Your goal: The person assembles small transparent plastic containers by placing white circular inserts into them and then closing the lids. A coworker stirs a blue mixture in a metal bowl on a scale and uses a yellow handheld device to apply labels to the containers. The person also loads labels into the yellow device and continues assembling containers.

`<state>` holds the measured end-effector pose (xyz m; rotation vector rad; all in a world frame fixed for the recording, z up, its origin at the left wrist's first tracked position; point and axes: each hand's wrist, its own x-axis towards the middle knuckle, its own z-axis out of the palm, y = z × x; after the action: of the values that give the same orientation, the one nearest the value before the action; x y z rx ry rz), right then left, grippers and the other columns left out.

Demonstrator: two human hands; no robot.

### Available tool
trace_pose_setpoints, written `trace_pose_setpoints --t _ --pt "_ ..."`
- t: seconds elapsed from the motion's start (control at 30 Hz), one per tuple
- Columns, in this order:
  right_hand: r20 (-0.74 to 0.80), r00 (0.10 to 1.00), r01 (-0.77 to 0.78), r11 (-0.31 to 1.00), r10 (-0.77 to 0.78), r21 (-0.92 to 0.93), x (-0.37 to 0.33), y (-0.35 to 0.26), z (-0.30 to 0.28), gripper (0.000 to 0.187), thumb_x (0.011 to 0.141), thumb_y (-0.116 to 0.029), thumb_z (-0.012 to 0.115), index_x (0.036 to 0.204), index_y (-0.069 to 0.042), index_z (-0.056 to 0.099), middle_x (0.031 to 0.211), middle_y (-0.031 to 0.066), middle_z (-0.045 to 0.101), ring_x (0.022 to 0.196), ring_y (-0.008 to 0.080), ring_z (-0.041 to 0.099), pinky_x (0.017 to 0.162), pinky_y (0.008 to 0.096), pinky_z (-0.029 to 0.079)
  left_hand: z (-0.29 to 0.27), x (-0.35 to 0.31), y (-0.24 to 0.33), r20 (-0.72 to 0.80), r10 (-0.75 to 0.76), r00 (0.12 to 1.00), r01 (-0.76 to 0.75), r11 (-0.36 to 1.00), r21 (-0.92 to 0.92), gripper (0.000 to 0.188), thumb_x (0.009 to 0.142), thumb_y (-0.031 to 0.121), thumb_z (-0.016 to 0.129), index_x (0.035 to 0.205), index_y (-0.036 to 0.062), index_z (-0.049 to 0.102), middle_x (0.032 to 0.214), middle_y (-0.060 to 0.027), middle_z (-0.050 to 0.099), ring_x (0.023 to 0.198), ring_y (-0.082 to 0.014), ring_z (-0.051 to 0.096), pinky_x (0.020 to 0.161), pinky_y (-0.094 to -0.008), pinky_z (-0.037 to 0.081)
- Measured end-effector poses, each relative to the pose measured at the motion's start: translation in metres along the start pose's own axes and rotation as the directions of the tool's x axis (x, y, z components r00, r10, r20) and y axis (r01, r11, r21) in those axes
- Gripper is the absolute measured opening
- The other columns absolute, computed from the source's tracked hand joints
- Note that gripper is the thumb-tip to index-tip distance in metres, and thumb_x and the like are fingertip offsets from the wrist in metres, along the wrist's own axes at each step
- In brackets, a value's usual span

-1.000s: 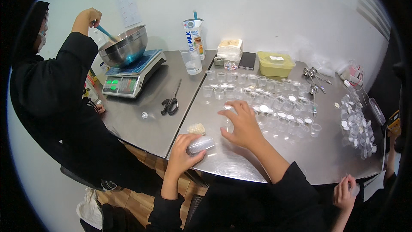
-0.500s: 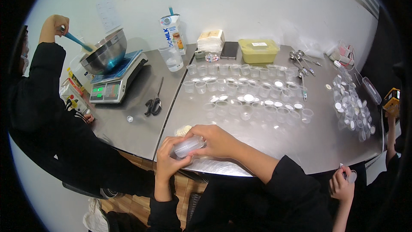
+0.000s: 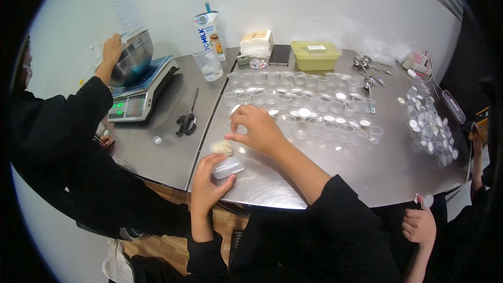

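My left hand (image 3: 206, 184) curls round a short stack of clear plastic cups (image 3: 229, 167), lying on its side just above the table's near edge. Forward of it, my right hand (image 3: 260, 132) has thumb and fingers round what looks like a small clear cup (image 3: 228, 127), only faintly visible. A white round lid (image 3: 234, 109) shows just beyond these fingertips. Between my hands lies a stack of cream-white lids (image 3: 222, 147). Rows of small clear cups (image 3: 272, 96), with white lids (image 3: 304, 112) among them, stand on the steel table (image 3: 314, 173).
At left a co-worker's hand (image 3: 111, 50) is at a steel bowl (image 3: 133, 57) on a scale (image 3: 131, 107). Scissors (image 3: 187, 120), a jug (image 3: 209, 67), green tub (image 3: 315, 55) and measuring spoons (image 3: 369, 71) lie about. Another person's hand (image 3: 420, 226) holds a lidded cup (image 3: 427, 200) at right.
My right hand has left the cup stack and moved forward to the left end of the cup rows. My left hand keeps the stack. The co-worker's hand has lowered to the bowl.
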<state>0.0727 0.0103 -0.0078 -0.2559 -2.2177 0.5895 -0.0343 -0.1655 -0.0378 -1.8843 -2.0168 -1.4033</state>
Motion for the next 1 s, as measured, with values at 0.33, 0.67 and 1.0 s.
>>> trace_pose_setpoints --t 0.33,0.67,1.0 --pt "0.097 0.995 0.001 0.962 0.026 -0.273 -0.007 0.024 0.011 0.017 0.07 -0.027 0.074 0.069 -0.011 0.067 0.11 0.0012 0.059 0.112 0.0216 0.047 0.095 0.0428 0.033 -0.003 0.001 0.0 0.091 0.001 0.996 0.0 1.0 -0.006 0.048 0.066 0.005 0.074 0.112 0.0041 0.059 0.115 -0.0128 0.058 0.106 -0.0298 0.057 0.092 -0.036 0.045" --pt "0.17 0.978 0.097 0.984 -0.122 0.149 -0.024 -0.006 0.002 0.034 0.069 -0.026 0.073 0.098 -0.01 0.063 0.108 0.01 0.058 0.108 0.0274 0.052 0.092 0.0392 0.04 -0.002 -0.001 -0.004 0.015 -0.047 0.999 0.048 0.998 -0.04 0.043 0.063 0.006 0.074 0.103 0.0013 0.06 0.108 -0.0132 0.061 0.102 -0.0271 0.059 0.089 -0.034 0.045" --pt "0.349 0.937 -0.091 0.943 -0.028 0.32 -0.034 -0.021 0.0 0.046 0.064 -0.02 0.082 0.104 -0.006 0.063 0.096 0.0107 0.066 0.09 0.0237 0.063 0.076 0.0329 0.05 -0.001 -0.003 -0.003 -0.002 -0.042 0.999 0.042 0.999 -0.035 0.043 0.061 0.007 0.078 0.1 0.0025 0.061 0.104 -0.0126 0.063 0.098 -0.0253 0.061 0.085 -0.0322 0.047"
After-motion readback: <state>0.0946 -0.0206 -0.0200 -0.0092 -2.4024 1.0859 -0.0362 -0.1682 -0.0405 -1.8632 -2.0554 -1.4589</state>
